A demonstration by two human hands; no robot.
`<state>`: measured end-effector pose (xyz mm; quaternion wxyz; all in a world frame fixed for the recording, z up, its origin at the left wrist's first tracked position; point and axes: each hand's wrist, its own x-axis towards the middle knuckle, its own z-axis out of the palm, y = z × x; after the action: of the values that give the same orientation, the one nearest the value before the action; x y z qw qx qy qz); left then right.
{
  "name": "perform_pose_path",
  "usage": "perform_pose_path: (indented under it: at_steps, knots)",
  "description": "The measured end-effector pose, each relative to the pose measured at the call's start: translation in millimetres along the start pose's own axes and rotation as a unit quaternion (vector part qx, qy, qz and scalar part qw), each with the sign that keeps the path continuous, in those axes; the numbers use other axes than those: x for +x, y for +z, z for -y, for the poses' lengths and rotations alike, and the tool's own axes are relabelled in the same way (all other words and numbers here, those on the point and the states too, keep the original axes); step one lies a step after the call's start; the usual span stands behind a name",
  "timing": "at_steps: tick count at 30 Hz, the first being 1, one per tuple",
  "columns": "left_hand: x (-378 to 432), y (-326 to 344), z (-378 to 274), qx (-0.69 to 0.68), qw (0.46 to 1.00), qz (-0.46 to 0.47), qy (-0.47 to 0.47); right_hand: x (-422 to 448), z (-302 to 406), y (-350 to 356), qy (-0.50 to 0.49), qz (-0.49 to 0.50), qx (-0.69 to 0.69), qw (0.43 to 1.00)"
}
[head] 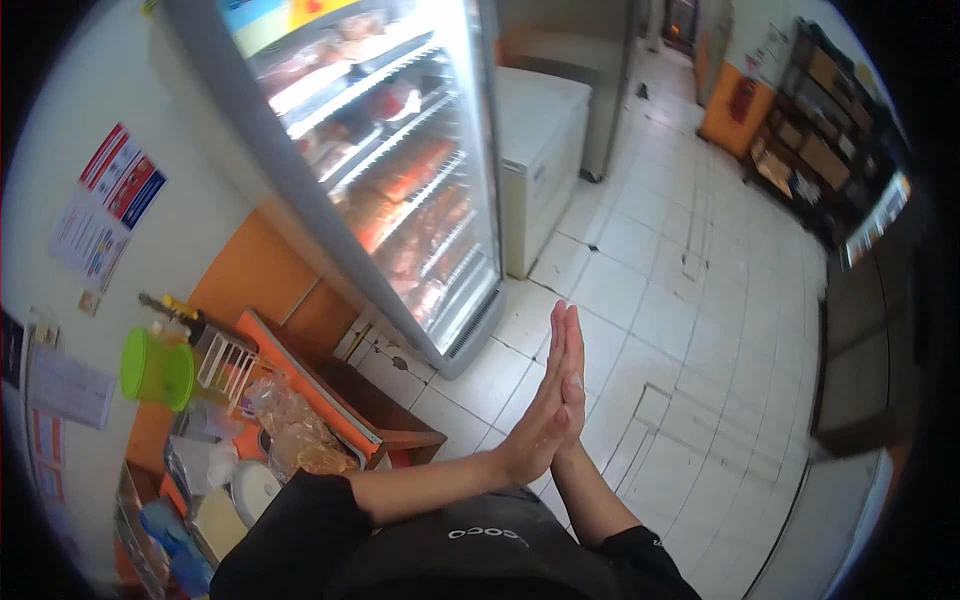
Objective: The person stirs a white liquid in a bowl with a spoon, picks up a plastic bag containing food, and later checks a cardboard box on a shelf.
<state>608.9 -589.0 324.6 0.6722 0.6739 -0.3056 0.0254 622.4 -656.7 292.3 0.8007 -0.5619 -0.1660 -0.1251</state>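
Note:
My left hand and my right hand are pressed palm to palm in front of my body, fingers straight and pointing away from me. No object shows between them. Beyond the hands stands a lit upright display refrigerator with bagged food on its wire shelves. Left of my left forearm, an orange table bears a clear plastic bag of food, a white wire rack and a green plastic container.
A white chest freezer stands beyond the refrigerator, beside a tall metal cabinet. White floor tiles run to a passage. On the right are a shelf unit with boxes and dark cabinets. A fire extinguisher hangs on the wall.

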Motion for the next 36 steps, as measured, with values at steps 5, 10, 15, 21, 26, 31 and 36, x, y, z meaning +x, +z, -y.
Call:
perform_pose_path:
  at_steps: [5,10,15,21,26,31,36]
  knots:
    - [-76,-54,12,0.012,0.994,-0.068,-0.083,19,-57,61,0.131,0.056,0.068,0.987]
    - [-98,-152,6,-0.096,0.945,-0.308,-0.045,-37,-55,154,0.063,0.287,0.003,0.956]
    - [-156,-178,7,-0.372,0.841,-0.384,-0.083,-28,-54,213,-0.189,0.431,-0.115,0.875]
    - [-220,-199,-42,-0.332,0.851,-0.387,-0.129,-3,-137,243,-0.203,0.455,-0.235,0.835]
    - [-291,-244,-73,-0.302,0.859,-0.414,-0.024,-42,-215,241,0.041,0.431,-0.282,0.856]
    - [-375,-268,-56,-0.227,0.765,-0.603,-0.008,-78,-256,247,0.204,0.412,-0.256,0.850]
    - [-436,-282,-56,-0.106,0.715,-0.684,-0.101,-78,-295,278,0.128,0.437,-0.302,0.838]
